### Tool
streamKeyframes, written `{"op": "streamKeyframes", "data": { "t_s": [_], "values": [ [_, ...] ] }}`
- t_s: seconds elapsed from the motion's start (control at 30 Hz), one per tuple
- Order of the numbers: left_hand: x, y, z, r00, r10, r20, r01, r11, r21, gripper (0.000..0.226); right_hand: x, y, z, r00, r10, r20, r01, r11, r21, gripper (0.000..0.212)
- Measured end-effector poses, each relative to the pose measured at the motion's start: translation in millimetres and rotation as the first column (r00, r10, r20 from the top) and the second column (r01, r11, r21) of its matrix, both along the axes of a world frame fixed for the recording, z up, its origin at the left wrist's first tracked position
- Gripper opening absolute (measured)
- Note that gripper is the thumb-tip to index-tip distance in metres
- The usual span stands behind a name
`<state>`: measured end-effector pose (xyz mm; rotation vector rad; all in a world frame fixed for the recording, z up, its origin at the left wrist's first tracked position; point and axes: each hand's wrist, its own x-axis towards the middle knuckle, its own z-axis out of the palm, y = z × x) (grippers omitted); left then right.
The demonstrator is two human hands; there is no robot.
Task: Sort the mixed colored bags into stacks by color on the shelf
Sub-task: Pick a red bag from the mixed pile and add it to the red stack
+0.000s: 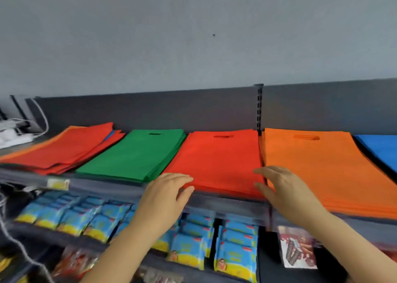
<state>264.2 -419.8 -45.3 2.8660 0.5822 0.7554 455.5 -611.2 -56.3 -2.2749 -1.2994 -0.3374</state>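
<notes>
At lower centre, the left hand (pixel 165 194) rests loose, spread fingers on the near left corner of the red stack (pixel 217 162). The right hand (pixel 285 193), fingers wide, touches that stack's right edge beside the orange stack (pixel 322 169). Further left lie the green stack (pixel 137 153) and a mixed pile (pixel 68 149), with the blue stack (pixel 380 149) at far right.

I see my left grip (pixel 165 194) resting on the near-left corner of the red stack (pixel 217 160) and my right grip (pixel 285 194), fingers spread, at its near-right corner, against the orange stack (pixel 318 166). The green stack (pixel 137 153) lies just left on the shelf (pixel 227 205).
</notes>
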Motion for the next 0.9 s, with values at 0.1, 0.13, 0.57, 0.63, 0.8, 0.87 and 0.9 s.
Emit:
{"op": "streamKeyframes", "data": {
  "t_s": [0.1, 0.13, 0.57, 0.63, 0.8, 0.87, 0.9],
  "values": [
    [-64.0, 52.1, -2.0, 0.997, 0.072, 0.013, -0.072, 0.997, -0.005, 0.039, -52.8, 63.4, 1.4, 0.998, 0.059, 0.013, -0.059, 0.998, 0.002, 0.038],
    [-82.4, 67.6, -2.9, 0.995, 0.098, 0.018, -0.097, 0.995, -0.006, 0.04, -68.8, 82.0, 2.0, 0.997, 0.082, 0.016, -0.082, 0.997, 0.014, 0.037],
    [-235.0, 205.8, -30.4, 0.938, 0.341, 0.058, -0.339, 0.939, -0.051, 0.047, -194.7, 279.7, 4.2, 0.916, 0.401, -0.005, -0.4, 0.913, -0.079, 0.041],
    [-242.9, 223.9, -30.6, 0.924, 0.375, 0.068, -0.371, 0.926, -0.065, 0.046, -205.5, 311.4, 2.9, 0.901, 0.434, -0.013, -0.433, 0.898, -0.073, 0.041],
    [-251.2, 273.9, -24.1, 0.906, 0.419, 0.066, -0.417, 0.908, -0.041, 0.037, -228.7, 395.4, 1.8, 0.857, 0.513, -0.045, -0.515, 0.855, -0.062, 0.041],
    [-251.5, 296.2, -18.3, 0.9, 0.432, 0.058, -0.43, 0.902, -0.041, 0.037, -233.2, 428.3, 5.2, 0.842, 0.536, -0.058, -0.539, 0.841, -0.047, 0.041],
    [-251.1, 307.3, -15.0, 0.897, 0.439, 0.048, -0.438, 0.899, -0.031, 0.038, -234.6, 443.7, 7.6, 0.838, 0.542, -0.063, -0.545, 0.838, -0.041, 0.041]
  ]
}}
